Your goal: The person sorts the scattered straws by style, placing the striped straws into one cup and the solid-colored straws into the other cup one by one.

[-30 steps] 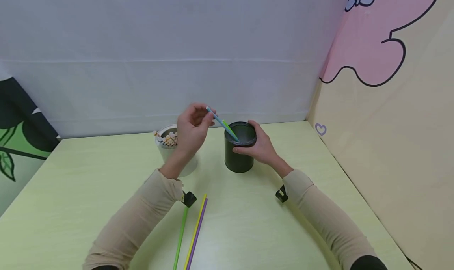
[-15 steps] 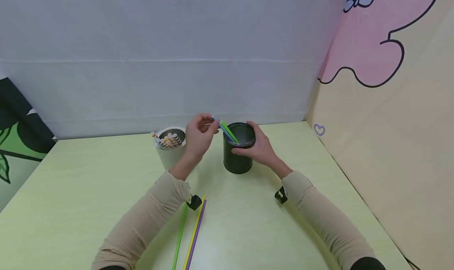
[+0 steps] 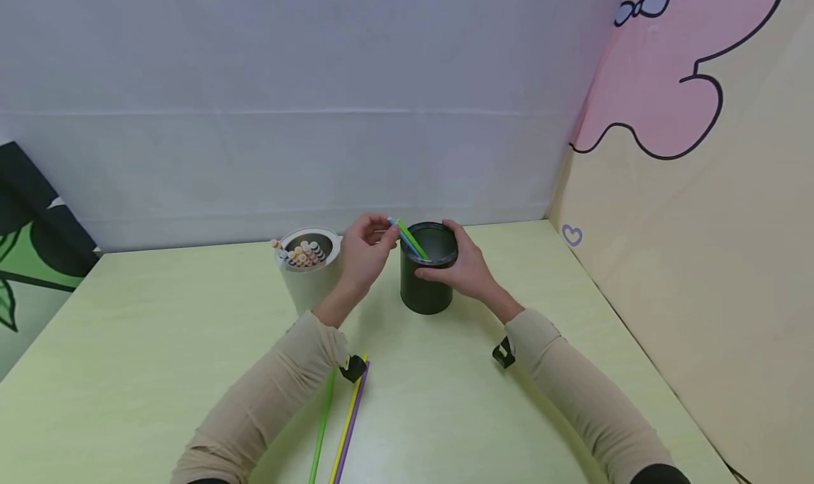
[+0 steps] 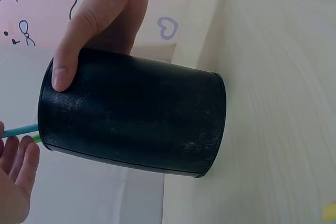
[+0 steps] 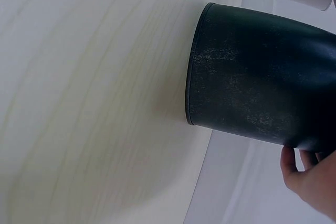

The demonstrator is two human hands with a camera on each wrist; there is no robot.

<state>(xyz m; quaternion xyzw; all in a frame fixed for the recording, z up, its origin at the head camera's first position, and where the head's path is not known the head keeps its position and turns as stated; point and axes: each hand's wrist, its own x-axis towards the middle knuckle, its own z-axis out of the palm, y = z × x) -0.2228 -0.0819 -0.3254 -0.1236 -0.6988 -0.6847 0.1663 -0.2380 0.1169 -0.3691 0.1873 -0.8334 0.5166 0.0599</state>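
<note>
My left hand [image 3: 369, 256] pinches the upper end of a blue straw [image 3: 409, 243], whose lower part goes down inside a black cylindrical holder [image 3: 427, 290]. Beside it a green straw [image 3: 413, 239] leans in the same holder, its top against the rim. My right hand [image 3: 469, 268] grips the holder near its rim from the right, thumb across the front. In the left wrist view the fingers holding the teal-looking straw [image 4: 21, 130] are at the left edge, and the right thumb lies on the holder's side. The straws' lower ends are hidden.
A white cylindrical holder [image 3: 299, 282] with several pale-tipped striped straws [image 3: 304, 254] stands just left of my left hand. Nearer on the table [image 3: 445, 413] lie a green straw [image 3: 323, 424], a yellow straw [image 3: 346, 427] and a purple straw [image 3: 353, 420]. Walls rise behind and right.
My left hand has moved down and to the right, lowering the blue straw farther into the black holder. My right hand keeps its grip on the holder.
</note>
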